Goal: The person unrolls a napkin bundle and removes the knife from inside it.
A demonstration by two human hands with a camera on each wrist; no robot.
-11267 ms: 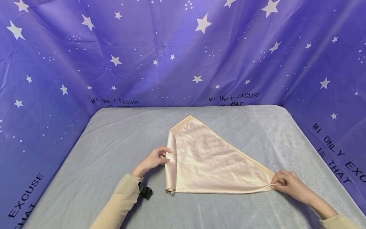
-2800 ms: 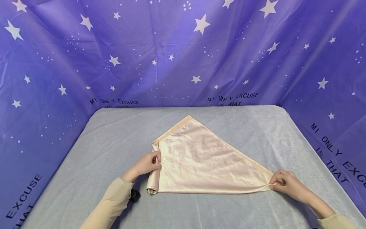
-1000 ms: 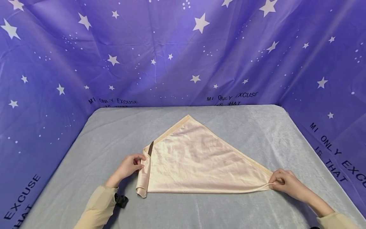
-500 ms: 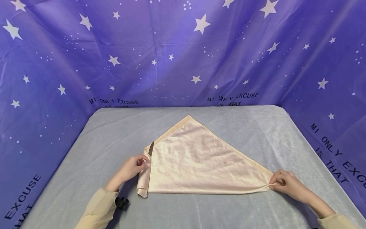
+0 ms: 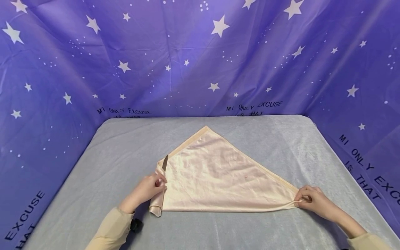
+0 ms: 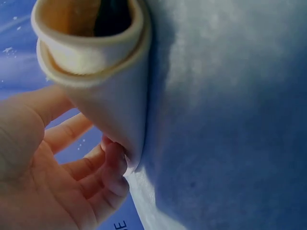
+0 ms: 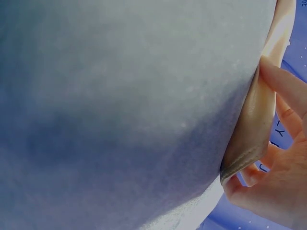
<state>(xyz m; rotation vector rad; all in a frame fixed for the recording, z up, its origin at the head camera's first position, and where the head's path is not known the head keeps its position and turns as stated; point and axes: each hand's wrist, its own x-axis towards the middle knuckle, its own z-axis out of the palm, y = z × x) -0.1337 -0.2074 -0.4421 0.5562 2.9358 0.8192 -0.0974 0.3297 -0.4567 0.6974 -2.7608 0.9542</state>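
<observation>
A pale pink satin cloth (image 5: 218, 173) with a cream border lies folded flat on the grey table cover, its far point away from me. Its left end is a roll (image 5: 157, 198), whose open end (image 6: 86, 62) shows layered edges in the left wrist view. My left hand (image 5: 147, 189) grips this roll between thumb and fingers. A dark pointed shape (image 5: 165, 163) shows at the top of the roll; whether it is a gap or an object, I cannot tell. My right hand (image 5: 318, 201) pinches the cloth's right corner (image 7: 249, 129), drawing small creases there.
The grey plush cover (image 5: 250, 229) spreads around the cloth on every side. Purple star-printed curtains (image 5: 193, 52) stand behind and on both sides. A black strap piece (image 5: 136, 225) sits by the left sleeve.
Over the longer span the roll has shifted left, and the flat cloth is wider. Lately my left hand has slid a little toward me along the roll. The right hand stays put.
</observation>
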